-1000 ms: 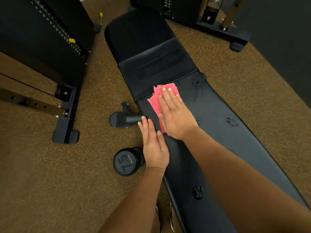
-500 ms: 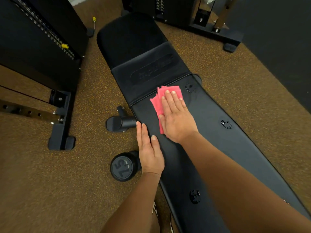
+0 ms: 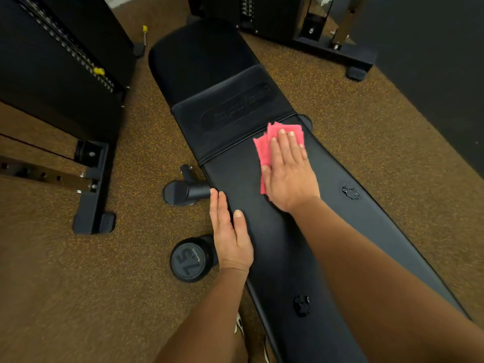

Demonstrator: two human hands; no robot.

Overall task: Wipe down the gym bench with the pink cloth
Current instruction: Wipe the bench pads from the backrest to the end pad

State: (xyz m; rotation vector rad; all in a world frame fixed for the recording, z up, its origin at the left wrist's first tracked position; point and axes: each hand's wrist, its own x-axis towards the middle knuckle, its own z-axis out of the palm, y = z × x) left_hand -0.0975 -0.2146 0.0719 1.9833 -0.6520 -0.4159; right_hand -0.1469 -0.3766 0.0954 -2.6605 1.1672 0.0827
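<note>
Presently, the flat, unclenched right hand (image 3: pixel 289 176) is pressing the folded pink cloth (image 3: pixel 272 142) onto the black padded vinyl gym bench (image 3: pixel 275 244) at frame centre, wiping; the left hand (image 3: pixel 230 237), fingers straight and gripping nothing, is bracing on the bench's edge.

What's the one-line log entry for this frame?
phase: wipe | right hand: flat on cloth | left hand: flat on bench edge | dumbbell: on floor

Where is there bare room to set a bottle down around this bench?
The bench is bare between the left hand and right hand, and past the cloth. The floor right of it is bare. Its left side is crowded: dumbbell, bench foot.
</note>
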